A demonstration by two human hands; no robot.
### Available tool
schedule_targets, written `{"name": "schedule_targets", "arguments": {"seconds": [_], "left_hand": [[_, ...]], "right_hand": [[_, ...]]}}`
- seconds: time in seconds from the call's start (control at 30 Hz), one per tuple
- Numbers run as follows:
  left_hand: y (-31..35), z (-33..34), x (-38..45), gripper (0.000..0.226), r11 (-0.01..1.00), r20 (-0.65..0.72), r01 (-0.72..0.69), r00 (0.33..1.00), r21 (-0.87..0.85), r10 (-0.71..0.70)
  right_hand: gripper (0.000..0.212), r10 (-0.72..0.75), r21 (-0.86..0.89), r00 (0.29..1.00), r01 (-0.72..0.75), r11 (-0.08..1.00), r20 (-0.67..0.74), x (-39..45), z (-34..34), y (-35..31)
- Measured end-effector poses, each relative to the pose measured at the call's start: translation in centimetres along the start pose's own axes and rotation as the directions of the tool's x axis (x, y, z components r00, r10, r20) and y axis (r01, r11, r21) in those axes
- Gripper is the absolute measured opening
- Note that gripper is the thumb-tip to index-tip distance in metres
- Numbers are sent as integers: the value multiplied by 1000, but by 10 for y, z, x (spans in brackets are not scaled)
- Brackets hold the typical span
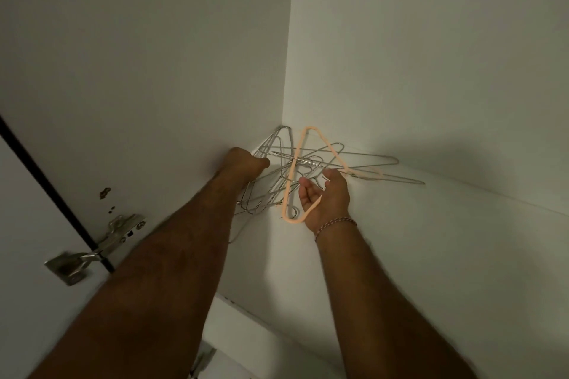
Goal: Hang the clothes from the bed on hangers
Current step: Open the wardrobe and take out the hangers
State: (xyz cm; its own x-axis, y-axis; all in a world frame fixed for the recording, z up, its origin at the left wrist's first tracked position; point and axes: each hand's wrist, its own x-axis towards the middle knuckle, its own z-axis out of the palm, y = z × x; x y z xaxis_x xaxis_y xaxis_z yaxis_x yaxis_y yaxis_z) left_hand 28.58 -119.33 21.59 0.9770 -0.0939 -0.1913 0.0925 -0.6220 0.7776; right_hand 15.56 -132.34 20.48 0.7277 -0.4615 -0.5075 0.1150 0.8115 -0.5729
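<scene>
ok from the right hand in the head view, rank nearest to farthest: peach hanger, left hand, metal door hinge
1. Peach coated wire hanger: lies across the right hand palm, touching.
2. Left hand: to the left, in the pile of bare wire hangers.
3. Metal door hinge: far lower left, on the door edge.

1. Wire hangers (366, 160): bare metal, thin, shiny silver.
2. One hanger (334, 154): peach coating, looks matt plastic or rubber.
3. Cupboard walls (431, 55): smooth white panel, matt.
4. Hinge (101, 244): bright plated metal, glossy.
5. Wrist band (334, 224): braided cord.
</scene>
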Motion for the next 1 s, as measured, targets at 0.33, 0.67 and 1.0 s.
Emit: {"name": "schedule_targets", "arguments": {"seconds": [0.33,0.67,1.0], "left_hand": [[5,13,-19,44,985,22,-51,999,166,48],[8,19,-14,66,956,4,-117,993,270,120],[37,53,-18,82,461,193,-589,730,664,656]], "right_hand": [[40,71,3,994,-72,997,82,0,3,2],[33,-31,-90,993,20,996,-118,1,9,-16],[62,8,-45,1000,-9,999,-22,27,-8,-31]]}}
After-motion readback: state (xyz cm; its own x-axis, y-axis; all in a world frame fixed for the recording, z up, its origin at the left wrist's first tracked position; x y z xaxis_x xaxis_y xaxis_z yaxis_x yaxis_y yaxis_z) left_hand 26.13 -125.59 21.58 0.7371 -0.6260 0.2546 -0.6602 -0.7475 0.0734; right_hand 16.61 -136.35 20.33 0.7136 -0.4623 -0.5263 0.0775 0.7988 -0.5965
